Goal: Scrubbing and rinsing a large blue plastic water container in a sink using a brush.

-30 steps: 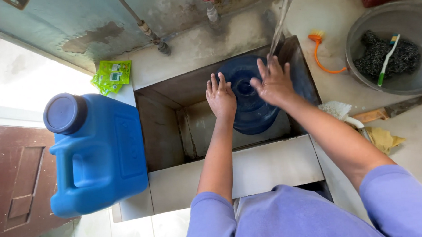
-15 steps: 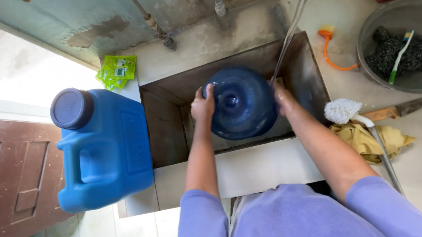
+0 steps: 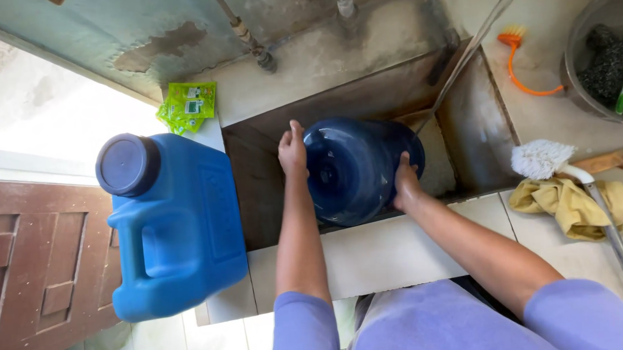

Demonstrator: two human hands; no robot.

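Note:
A large dark blue round water bottle [image 3: 356,168] is tipped on its side in a deep metal sink [image 3: 257,191], its base toward me. My left hand [image 3: 293,149] presses flat on the bottle's left side. On its right side, my right hand [image 3: 406,185] grips it. Both hands hold the bottle between them. A thin stream of water [image 3: 469,49] runs down toward the sink from the upper right.
A blue plastic jerrycan with a dark cap [image 3: 171,221] stands on the counter left of the sink. Green sachets [image 3: 188,105] lie behind it. To the right are a white brush [image 3: 542,158], a yellow cloth [image 3: 571,200], an orange brush [image 3: 521,57] and a metal basin [image 3: 601,54].
Both hands went from above the bottle to its two sides. The bottle has been lifted and tipped over, so its base now faces me.

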